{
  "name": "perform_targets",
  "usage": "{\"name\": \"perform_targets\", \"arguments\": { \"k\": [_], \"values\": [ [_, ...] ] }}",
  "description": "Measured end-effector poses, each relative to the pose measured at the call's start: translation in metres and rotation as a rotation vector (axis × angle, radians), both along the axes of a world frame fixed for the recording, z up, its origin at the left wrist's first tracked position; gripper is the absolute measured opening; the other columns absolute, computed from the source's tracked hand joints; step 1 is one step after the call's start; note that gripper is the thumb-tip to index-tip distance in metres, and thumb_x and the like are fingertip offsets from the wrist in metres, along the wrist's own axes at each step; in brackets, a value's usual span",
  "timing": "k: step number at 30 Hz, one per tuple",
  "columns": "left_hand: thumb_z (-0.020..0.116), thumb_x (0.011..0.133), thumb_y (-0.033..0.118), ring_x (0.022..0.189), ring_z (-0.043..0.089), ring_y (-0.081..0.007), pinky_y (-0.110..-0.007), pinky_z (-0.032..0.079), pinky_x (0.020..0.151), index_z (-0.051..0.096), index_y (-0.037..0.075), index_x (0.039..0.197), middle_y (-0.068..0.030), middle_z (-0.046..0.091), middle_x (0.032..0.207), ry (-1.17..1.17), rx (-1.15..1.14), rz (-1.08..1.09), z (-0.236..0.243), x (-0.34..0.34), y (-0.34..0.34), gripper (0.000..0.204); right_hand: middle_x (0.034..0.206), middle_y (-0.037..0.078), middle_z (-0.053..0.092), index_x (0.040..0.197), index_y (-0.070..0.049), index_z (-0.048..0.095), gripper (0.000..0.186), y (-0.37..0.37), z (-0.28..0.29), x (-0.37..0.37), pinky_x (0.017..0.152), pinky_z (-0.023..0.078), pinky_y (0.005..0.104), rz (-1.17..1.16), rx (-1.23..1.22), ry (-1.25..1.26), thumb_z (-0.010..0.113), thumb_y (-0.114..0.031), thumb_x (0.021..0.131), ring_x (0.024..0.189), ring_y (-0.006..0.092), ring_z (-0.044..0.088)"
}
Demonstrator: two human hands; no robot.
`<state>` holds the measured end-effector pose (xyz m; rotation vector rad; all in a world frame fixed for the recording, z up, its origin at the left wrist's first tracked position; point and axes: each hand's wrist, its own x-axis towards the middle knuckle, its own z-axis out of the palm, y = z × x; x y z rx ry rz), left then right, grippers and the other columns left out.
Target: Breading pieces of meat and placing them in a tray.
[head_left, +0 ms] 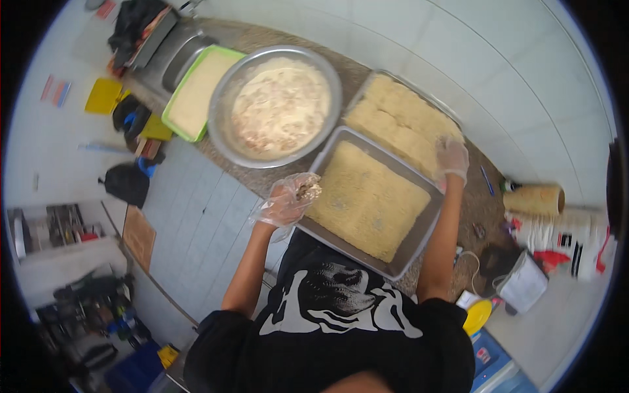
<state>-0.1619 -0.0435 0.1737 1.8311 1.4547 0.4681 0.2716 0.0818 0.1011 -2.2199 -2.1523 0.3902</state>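
My left hand point(288, 202), in a clear plastic glove, hovers at the left edge of a grey tub point(317, 230). Its fingers are curled and caked with batter and crumbs; whether a piece is inside them I cannot make out. A bed of yellow breadcrumbs point(367, 200) fills the tub's floor, slightly dented on top. My right hand point(452, 159), gloved too, lies with outstretched fingers at the right end of a metal tray point(419, 90). Crumb-coated pieces point(396, 114) are packed flat in that tray, and my fingers touch them.
Left of the tray stands a large metal bowl point(219, 124) of pale batter with pieces in it. Beyond it, a green tray point(171, 112) holds something cream-coloured next to a sink point(187, 57). A blue pen point(487, 180) and a brown cylinder point(534, 199) lie to the right.
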Motion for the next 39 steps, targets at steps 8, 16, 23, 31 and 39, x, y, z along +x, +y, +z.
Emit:
{"name": "perform_targets", "arguments": {
  "k": [8,16,23,31,39],
  "values": [
    [0.062,0.084,0.018,0.091,0.065,-0.0297,-0.038,0.05,0.081,0.064,0.007,0.111,-0.0178,0.067,0.099,0.042,-0.073,0.246,0.023,-0.086,0.046,0.028,0.105,0.015,0.066,0.105,-0.007,0.065,0.028,0.057,0.022,-0.311,0.084,0.049,0.0412,0.464,-0.14,0.283,0.051,-0.025,0.089,0.097,0.0318,0.063],
    [0.062,0.078,0.014,0.087,0.064,-0.0389,-0.045,0.051,0.08,0.065,-0.001,0.101,-0.022,0.066,0.093,0.307,0.147,0.136,-0.04,-0.17,0.115,0.027,0.09,0.015,0.067,0.091,-0.008,0.065,0.022,0.1,-0.057,-0.397,0.075,0.051,0.043,0.78,0.009,-0.004,0.046,-0.017,0.084,0.089,0.0327,0.065],
    [0.055,0.082,0.011,0.09,0.066,-0.0331,-0.041,0.054,0.079,0.068,0.006,0.094,-0.0162,0.067,0.096,0.582,0.08,-0.142,-0.111,-0.154,0.148,0.018,0.086,0.013,0.067,0.087,-0.01,0.066,0.019,0.115,-0.029,-0.401,0.069,0.051,0.0445,0.58,-0.045,0.037,0.052,-0.021,0.08,0.081,0.0321,0.065],
    [0.054,0.083,0.011,0.093,0.067,-0.0318,-0.039,0.055,0.076,0.068,0.007,0.094,-0.0179,0.067,0.096,0.528,0.177,-0.202,-0.107,-0.166,0.162,0.018,0.077,0.013,0.066,0.075,-0.009,0.066,0.017,0.105,-0.086,-0.399,0.069,0.051,0.0452,0.639,0.203,0.024,0.057,-0.023,0.079,0.074,0.0317,0.065],
    [0.063,0.082,0.035,0.084,0.065,-0.0316,-0.04,0.05,0.081,0.067,0.002,0.101,-0.0218,0.067,0.091,0.279,-0.194,0.004,-0.038,-0.202,0.191,0.038,0.094,0.014,0.068,0.095,-0.006,0.065,0.029,0.068,-0.02,-0.418,0.076,0.049,0.0462,0.691,-0.167,-0.043,0.064,-0.029,0.076,0.085,0.033,0.065]
  ]
}}
